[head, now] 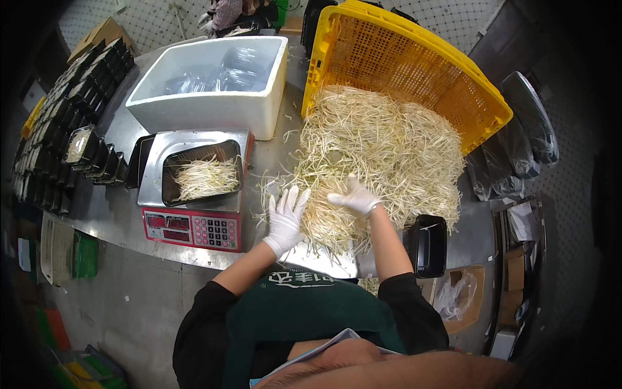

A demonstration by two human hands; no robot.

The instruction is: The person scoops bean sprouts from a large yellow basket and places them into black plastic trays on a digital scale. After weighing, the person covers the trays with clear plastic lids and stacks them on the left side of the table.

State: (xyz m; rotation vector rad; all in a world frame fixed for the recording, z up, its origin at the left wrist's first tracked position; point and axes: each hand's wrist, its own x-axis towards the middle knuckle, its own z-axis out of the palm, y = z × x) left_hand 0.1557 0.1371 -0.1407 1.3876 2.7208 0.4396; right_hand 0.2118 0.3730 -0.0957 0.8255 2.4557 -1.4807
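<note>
A large heap of bean sprouts [384,146] spreads over the metal table before me. My left hand [285,221], in a white glove, rests at the heap's left edge with its fingers apart. Among the sprouts to its right is my right hand [358,197], also gloved, thumb apart from the fingers; some fingertips are hard to make out. Left of my hands, a black plastic tray [167,172] partly filled with sprouts [206,179] sits on the steel pan of a red digital scale [192,229]. A white sheet or board [335,262] shows under the near sprouts.
A tipped yellow perforated crate [413,58] backs the heap. A white foam box [209,109] holds clear plastic items. Filled black trays [63,116] are stacked at left. An empty black tray [431,245] stands at right, near wrapped black stacks [527,116]. Another person's gloved hand [206,23] appears beyond.
</note>
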